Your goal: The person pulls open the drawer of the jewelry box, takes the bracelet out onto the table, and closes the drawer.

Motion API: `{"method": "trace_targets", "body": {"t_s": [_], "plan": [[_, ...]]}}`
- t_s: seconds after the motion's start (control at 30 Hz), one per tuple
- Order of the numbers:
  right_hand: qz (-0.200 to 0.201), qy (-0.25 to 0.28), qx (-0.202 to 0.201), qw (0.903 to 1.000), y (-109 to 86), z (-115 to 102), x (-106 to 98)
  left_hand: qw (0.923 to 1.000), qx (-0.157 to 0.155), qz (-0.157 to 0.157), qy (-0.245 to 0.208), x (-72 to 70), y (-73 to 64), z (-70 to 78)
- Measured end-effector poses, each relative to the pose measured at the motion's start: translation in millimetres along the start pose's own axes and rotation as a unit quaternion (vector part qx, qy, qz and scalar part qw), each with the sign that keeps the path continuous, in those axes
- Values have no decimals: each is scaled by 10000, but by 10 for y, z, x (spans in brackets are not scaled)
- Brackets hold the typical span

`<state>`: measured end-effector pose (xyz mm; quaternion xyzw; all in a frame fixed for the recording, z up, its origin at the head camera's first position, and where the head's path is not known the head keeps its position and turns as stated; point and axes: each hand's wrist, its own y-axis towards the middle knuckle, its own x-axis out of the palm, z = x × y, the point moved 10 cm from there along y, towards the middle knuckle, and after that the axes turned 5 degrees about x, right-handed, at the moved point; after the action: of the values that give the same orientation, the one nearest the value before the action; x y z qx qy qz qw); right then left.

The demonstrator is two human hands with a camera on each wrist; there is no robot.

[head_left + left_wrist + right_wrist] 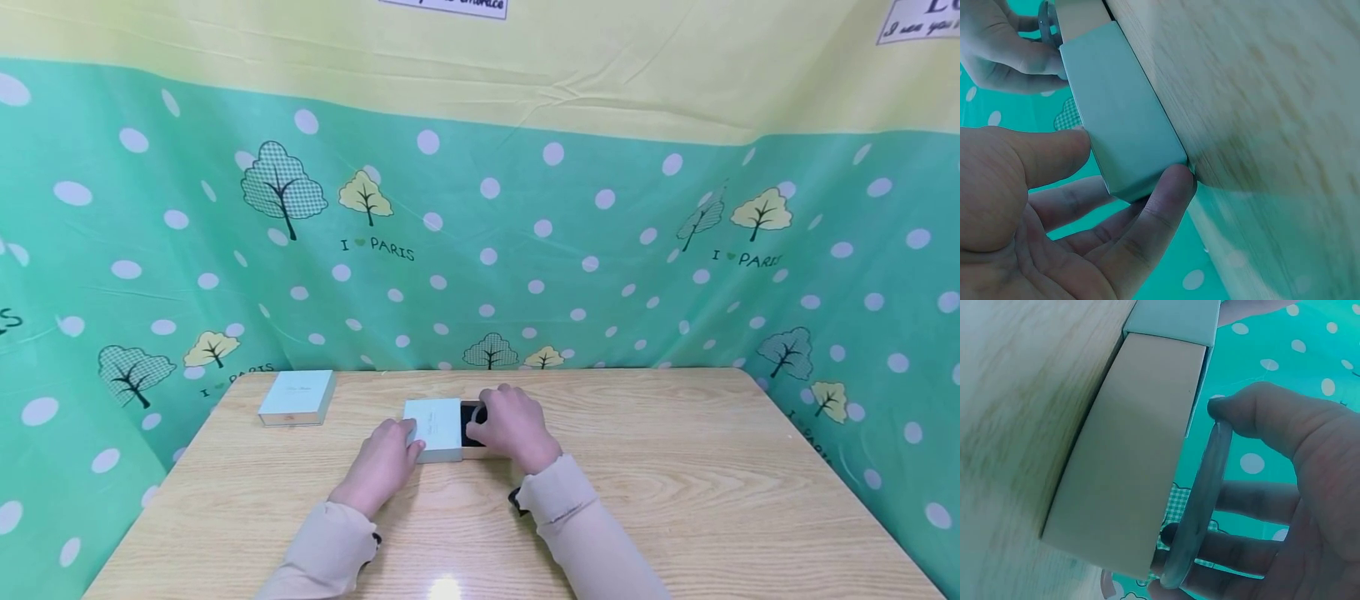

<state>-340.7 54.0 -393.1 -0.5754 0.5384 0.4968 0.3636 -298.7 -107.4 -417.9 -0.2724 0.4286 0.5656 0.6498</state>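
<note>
A light-blue slide-out box lies on the table with its pale drawer pulled partly out to the right. The drawer's lining is black. My left hand grips the left end of the box's sleeve, thumb on top and fingers at the end and side, as the left wrist view shows. Over the drawer, my right hand pinches a greyish, translucent bangle between thumb and fingers. The bangle stands tilted on edge beside the drawer's rim in the right wrist view.
Another light-blue box, closed, sits at the table's back left corner. The wooden table reaches back to a green and yellow patterned curtain, which also hangs along both sides.
</note>
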Motion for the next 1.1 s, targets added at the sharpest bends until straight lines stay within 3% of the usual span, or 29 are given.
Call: {"method": "trace_targets", "body": {"t_s": [1.1], "plan": [[5, 108, 71, 9999, -34, 181, -45, 9999, -103, -43, -48, 16, 14, -33]]}}
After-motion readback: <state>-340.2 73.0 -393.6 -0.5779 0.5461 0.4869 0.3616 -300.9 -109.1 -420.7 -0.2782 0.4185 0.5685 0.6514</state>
